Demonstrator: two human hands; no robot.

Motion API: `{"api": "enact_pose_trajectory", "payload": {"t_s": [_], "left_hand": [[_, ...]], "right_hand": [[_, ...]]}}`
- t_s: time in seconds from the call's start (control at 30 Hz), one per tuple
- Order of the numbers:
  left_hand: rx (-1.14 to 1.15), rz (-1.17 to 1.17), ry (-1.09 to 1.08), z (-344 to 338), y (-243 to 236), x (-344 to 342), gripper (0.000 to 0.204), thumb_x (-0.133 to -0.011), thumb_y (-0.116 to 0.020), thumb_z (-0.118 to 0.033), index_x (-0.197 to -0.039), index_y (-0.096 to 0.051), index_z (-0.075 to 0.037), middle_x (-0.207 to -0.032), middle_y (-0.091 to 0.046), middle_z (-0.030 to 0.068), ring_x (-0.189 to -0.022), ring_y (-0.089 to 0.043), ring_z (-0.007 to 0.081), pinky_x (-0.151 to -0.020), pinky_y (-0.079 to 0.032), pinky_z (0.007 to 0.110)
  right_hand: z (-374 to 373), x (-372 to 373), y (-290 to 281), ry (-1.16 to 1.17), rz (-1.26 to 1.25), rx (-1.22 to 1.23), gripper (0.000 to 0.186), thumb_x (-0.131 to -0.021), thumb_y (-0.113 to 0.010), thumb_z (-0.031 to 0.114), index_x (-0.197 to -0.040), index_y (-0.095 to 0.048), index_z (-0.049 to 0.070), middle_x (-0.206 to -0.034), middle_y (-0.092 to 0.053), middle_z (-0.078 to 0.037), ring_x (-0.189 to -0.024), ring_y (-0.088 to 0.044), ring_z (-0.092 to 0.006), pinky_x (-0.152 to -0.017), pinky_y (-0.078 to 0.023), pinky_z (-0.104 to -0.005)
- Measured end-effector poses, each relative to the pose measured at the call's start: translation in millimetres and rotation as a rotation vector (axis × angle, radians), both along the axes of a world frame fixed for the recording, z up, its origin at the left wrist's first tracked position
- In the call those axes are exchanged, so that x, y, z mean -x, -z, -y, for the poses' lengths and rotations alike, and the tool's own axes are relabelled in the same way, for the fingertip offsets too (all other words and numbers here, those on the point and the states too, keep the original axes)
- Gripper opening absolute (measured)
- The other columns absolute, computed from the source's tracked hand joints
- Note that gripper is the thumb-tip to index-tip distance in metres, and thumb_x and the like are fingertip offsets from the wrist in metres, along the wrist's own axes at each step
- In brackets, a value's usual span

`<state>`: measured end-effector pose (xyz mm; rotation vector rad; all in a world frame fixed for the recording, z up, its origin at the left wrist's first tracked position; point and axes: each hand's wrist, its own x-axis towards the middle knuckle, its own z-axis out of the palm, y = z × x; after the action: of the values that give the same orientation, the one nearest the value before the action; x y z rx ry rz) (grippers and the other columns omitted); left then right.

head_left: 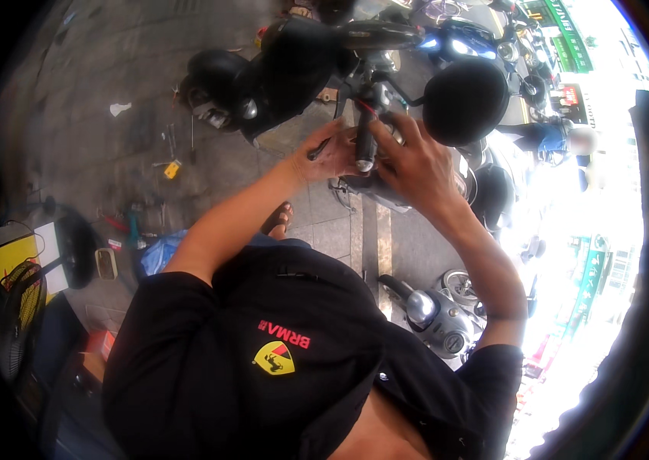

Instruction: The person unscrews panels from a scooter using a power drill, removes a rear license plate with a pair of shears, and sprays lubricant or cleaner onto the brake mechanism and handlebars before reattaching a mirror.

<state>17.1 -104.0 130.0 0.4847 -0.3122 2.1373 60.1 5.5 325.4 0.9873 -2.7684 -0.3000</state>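
A scooter handlebar with a black rubber grip point(365, 149) points toward me, its metal end cap nearest. My left hand point(331, 156) is at the left of the grip, fingers curled, with some fingertips hidden behind the bar. A small dark rod-like piece point(317, 149) lies in that hand; its kind is unclear. From the right, my right hand point(423, 165) closes its thumb and fingers round the grip, near the silver lever and switch housing point(378, 96). A thin red wire shows beside the housing. The black mirror point(466, 102) stands just beyond my right hand.
The black scooter body point(290, 65) stretches away to the far left. On the paving lie a yellow tool point(172, 169) and a phone-like object point(107, 264). A silver-grey scooter point(447, 330) stands close on my right. Another person point(555, 139) is at the right, among parked scooters.
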Motion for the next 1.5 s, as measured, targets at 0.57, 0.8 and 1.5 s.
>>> {"api": "enact_pose_trajectory", "payload": {"t_s": [0.57,0.8,1.5], "left_hand": [[0.096,-0.011,-0.105,-19.2,7.4,-4.9,0.043,-0.093,-0.049,-0.042,-0.12,-0.048,-0.009,-0.113,-0.059,0.0082,-0.103,-0.058,0.0194,-0.088,-0.047,0.036],[0.125,0.076,-0.064,-18.9,7.9,-4.0,0.05,-0.087,-0.06,-0.038,-0.121,-0.047,-0.004,-0.106,-0.063,0.0125,-0.102,-0.061,0.028,-0.09,-0.05,0.039],[0.128,0.001,-0.105,-25.4,15.9,1.8,0.042,-0.096,-0.04,-0.041,-0.119,-0.048,-0.006,-0.107,-0.061,0.0081,-0.092,-0.063,0.0187,-0.082,-0.053,0.035]], "right_hand": [[10.4,-6.6,-5.2,0.087,0.049,-0.015,0.049,-0.07,-0.071,0.015,-0.114,-0.051,0.017,-0.108,-0.05,-0.011,-0.067,-0.065,-0.0259,-0.048,-0.054,-0.0344],[14.8,-7.0,-4.9,0.069,0.009,-0.001,0.047,-0.068,-0.072,0.014,-0.111,-0.053,0.015,-0.106,-0.05,-0.011,-0.071,-0.064,-0.026,-0.053,-0.055,-0.0348],[24.6,10.9,17.7,0.059,-0.017,0.001,0.049,-0.068,-0.07,0.015,-0.115,-0.055,0.014,-0.107,-0.052,-0.011,-0.091,-0.055,-0.0297,-0.069,-0.054,-0.0393]]}}
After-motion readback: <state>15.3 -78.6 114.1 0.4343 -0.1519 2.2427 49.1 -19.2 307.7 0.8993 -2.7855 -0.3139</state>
